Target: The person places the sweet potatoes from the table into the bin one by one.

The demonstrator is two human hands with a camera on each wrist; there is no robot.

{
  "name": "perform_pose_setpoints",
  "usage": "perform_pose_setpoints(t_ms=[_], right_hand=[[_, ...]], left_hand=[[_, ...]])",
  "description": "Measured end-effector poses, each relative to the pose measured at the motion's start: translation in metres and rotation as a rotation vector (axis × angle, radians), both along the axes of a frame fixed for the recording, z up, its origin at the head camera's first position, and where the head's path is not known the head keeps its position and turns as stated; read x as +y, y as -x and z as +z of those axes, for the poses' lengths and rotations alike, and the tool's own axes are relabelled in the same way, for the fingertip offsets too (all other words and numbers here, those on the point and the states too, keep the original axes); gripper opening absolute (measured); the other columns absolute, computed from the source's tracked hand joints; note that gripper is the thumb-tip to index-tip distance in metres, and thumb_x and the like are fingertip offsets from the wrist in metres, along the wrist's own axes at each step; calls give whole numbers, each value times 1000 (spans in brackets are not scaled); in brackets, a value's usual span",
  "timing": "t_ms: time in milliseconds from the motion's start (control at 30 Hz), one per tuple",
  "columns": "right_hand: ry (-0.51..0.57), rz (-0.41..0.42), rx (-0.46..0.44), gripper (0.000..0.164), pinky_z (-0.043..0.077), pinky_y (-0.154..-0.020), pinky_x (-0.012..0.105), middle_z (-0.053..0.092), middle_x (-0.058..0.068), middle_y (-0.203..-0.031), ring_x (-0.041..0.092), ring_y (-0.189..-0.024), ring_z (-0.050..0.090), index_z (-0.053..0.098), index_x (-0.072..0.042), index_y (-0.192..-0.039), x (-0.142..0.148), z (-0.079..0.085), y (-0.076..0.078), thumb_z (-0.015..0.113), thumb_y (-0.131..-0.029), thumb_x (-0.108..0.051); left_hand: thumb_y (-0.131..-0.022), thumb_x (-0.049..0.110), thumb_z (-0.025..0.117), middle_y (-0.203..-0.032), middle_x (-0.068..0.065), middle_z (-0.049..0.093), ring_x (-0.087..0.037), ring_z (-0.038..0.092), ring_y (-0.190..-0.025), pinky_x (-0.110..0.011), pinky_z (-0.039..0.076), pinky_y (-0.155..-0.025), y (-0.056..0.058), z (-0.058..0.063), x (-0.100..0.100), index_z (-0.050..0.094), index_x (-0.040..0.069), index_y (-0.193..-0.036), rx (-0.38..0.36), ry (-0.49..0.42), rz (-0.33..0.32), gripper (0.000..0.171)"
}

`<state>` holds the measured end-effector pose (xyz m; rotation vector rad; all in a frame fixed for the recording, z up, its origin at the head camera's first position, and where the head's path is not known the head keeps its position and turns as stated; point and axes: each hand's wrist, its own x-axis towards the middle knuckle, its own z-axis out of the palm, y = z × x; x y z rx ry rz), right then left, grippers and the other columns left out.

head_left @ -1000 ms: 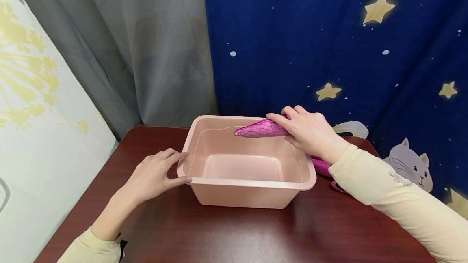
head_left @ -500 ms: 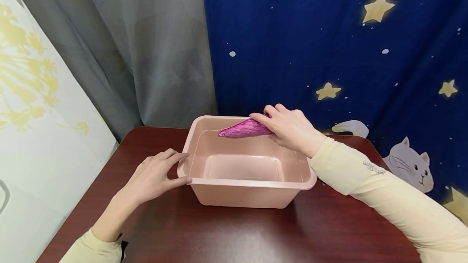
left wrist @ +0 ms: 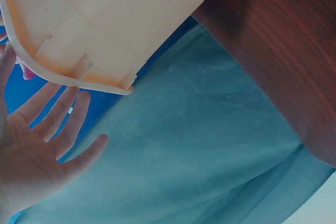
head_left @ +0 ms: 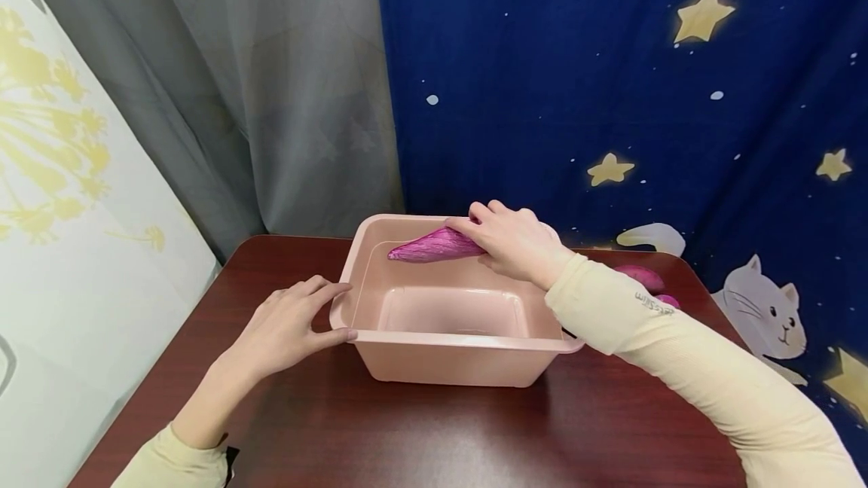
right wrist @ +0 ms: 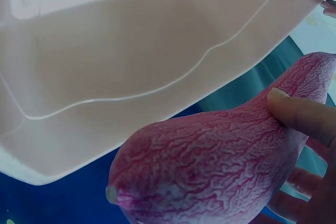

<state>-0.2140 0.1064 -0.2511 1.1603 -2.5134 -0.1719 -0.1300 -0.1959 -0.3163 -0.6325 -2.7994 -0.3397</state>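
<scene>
A purple-pink sweet potato (head_left: pixel 434 245) is in my right hand (head_left: pixel 518 239), held over the back part of a pale pink plastic basin (head_left: pixel 454 364). Its tapered end points left in the head view. Up close in the right wrist view, the sweet potato (right wrist: pixel 194 166) has wrinkled skin and a small stub at its thick end, and my thumb presses its narrower part. My left hand (head_left: pixel 285 326) rests at the basin's left rim, thumb and forefinger spread along it. Seen from the left wrist, its other fingers (left wrist: pixel 65 119) stretch out below the rim.
Other purple-pink sweet potatoes (head_left: pixel 640 277) lie on the dark red table (head_left: pixel 434 435) right of the basin, partly behind my right sleeve (head_left: pixel 651 326). A grey curtain (head_left: pixel 312 96) and a blue star-patterned curtain (head_left: pixel 508 81) hang behind the table.
My right hand has carried the sweet potato left across the back of the basin and slightly down. My left hand has kept its place at the rim.
</scene>
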Motion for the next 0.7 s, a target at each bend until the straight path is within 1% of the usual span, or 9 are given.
perform_pose_setpoints(t_ms=[300, 533, 700], right_hand=[[-62, -8, -36, 55, 43, -49, 40, 50, 6, -95, 24, -84, 49, 45, -20, -124, -8, -10, 8, 69, -74, -21], [-57, 3, -75, 53, 44, -51, 38, 51, 6, -96, 25, -84, 50, 47, -20, -122, -15, -17, 15, 69, -73, -19], [-84, -12, -115, 57, 43, -53, 38, 50, 6, -100, 25, -86, 50, 47, -20, -123, -23, -20, 19, 71, -71, -18]], left_hand=[[-71, 52, 64, -100, 0, 54, -19, 54, -86, -45, 38, -73, 1, 0, 0, 56, 13, -117, 8, 2, -3, 61], [-71, 54, 63, -99, 1, 54, -19, 54, -86, -45, 38, -73, 1, 0, 0, 56, 13, -117, 9, 3, -2, 62], [-71, 55, 63, -97, 2, 54, -17, 54, -84, -44, 38, -72, 1, -1, 0, 57, 13, -117, 11, 4, -2, 62]])
